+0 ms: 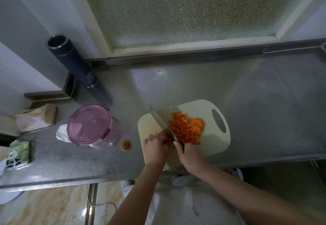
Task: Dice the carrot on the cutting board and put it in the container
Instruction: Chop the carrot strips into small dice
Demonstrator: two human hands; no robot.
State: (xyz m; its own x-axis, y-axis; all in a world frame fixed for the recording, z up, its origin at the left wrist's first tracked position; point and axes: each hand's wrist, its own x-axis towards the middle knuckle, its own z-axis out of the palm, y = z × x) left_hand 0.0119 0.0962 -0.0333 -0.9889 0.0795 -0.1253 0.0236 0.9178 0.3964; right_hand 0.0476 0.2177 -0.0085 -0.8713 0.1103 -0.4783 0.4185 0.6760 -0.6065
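Clutter sits at the far left edge of the frame. A green and white packet (16,156) has dark letters on it, but I cannot read them. Above it lies a brown paper bag (37,117). Next comes a white tissue (61,133), touching the container (91,125), a round tub with its purple lid closed. A tall dark tube (75,65) stands behind it in the upper left; its small label is too tiny to read. A little carrot end (126,145) lies on the counter (255,101), between the container and the cutting board (211,141).

Both hands are close together at the lower left part of the board. The left hand (155,149) has curled fingers pressed on a carrot bit (166,138), just beside the blade. The right hand (190,156) is wrapped tight round the handle of the knife (165,122). The blade runs from lower right up to upper left.

Right of the blade is the pile of diced carrot (183,131). A few round carrot slices (196,126) lie at its right side, not diced yet.

The container is left of both hands, so the left hand is nearer to it. I think its lid must come off first.
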